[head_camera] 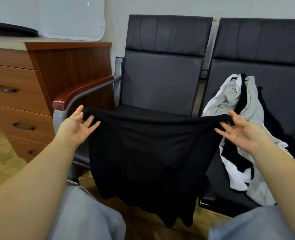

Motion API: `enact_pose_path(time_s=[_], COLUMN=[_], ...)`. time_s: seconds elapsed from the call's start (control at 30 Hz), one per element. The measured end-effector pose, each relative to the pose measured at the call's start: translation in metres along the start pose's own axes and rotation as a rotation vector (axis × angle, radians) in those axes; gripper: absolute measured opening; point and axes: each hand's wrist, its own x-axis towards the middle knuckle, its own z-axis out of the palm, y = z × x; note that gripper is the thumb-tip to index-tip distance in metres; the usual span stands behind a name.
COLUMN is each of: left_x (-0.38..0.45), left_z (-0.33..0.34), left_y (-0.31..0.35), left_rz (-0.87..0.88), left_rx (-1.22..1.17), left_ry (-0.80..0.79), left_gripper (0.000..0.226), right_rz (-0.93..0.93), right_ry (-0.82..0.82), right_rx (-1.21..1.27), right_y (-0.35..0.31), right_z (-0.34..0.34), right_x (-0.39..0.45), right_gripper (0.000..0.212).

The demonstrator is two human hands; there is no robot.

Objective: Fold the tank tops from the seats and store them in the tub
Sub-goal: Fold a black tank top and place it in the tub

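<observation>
A person seated before a row of dark padded seats (160,80) holds a black tank top (143,156) stretched wide in the air above the knees, the left hand (77,123) pinching one end of its upper edge and the right hand (242,130) pinching the other, the remaining fingers of each hand spread loosely. The garment hangs in a shallow sag between the two grips, its lower hem falling free between the person's legs. On the neighbouring seat, to the right, lies a heap of grey, white and black tank tops (243,132) not yet folded. A wooden drawer cabinet (18,101) stands to the left; the tub is nowhere in view. The step in hand appears to be spreading the top ahead of the first fold. To do it well, the upper edge wants pulling taut and level so the sag goes, the fabric shaken flat, then laid on the free seat or the lap before the sides are brought together evenly.
</observation>
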Motion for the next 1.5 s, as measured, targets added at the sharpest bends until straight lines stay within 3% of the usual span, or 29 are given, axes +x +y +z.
enact_pose_path(time_s=[0.27, 0.7, 0.97, 1.3, 1.5], left_x=[0.036, 0.136, 0.181, 0.136, 0.081], left_z=[0.0, 0.012, 0.041, 0.026, -0.011], left_y=[-0.028, -0.034, -0.02, -0.009, -0.002], left_rz=[-0.067, -0.08, -0.014, -0.027, -0.089], left_rx=[0.039, 0.293, 0.177, 0.123, 0.242], left_ry=[0.08, 0.096, 0.082, 0.083, 0.048], left_gripper=[0.048, 0.047, 0.049, 0.048, 0.032], right_rz=[0.083, 0.127, 0.025, 0.067, 0.145], right_ry=[0.047, 0.111, 0.092, 0.105, 0.124], right_rx=[0.055, -0.167, -0.065, -0.056, -0.204], right_y=[0.027, 0.046, 0.036, 0.037, 0.04], right_z=[0.005, 0.028, 0.062, 0.04, 0.004], right_x=[0.037, 0.152, 0.203, 0.153, 0.1], right_gripper=[0.025, 0.029, 0.031, 0.027, 0.023])
